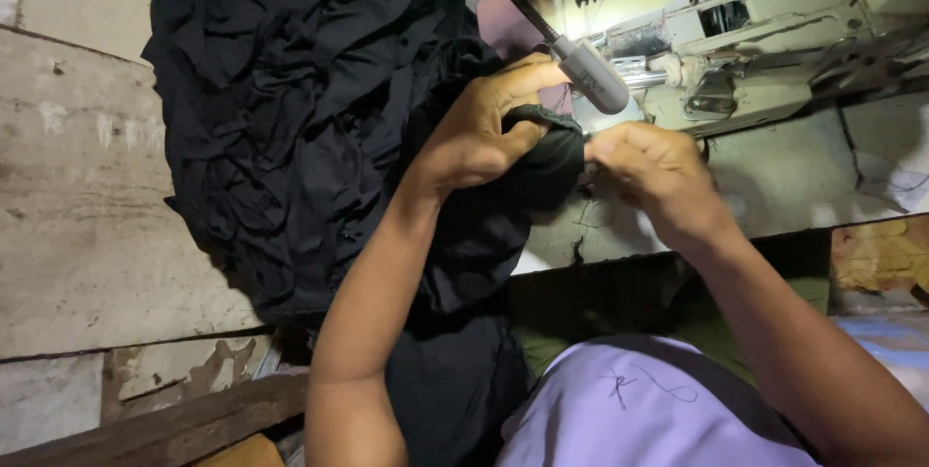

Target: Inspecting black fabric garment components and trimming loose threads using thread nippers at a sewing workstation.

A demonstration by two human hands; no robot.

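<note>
My left hand [484, 128] grips a bunched piece of black fabric [552, 162] at the middle of the view. My right hand [653, 177] pinches the same piece from the right, its fingers closed on the fabric's edge. Both hands sit just below the head of a grey sewing machine [735, 51]. A small grey lamp [592, 75] on a black flexible neck hangs right above my fingers. A large heap of black fabric [290, 109] lies to the left and runs under my left forearm.
The worn, cracked machine table [794, 172] extends to the right. Pale wooden boards [77, 186] lie to the left of the heap. My lap in lilac cloth [639, 399] fills the lower edge. A yellowish scrap [881, 254] lies at the far right.
</note>
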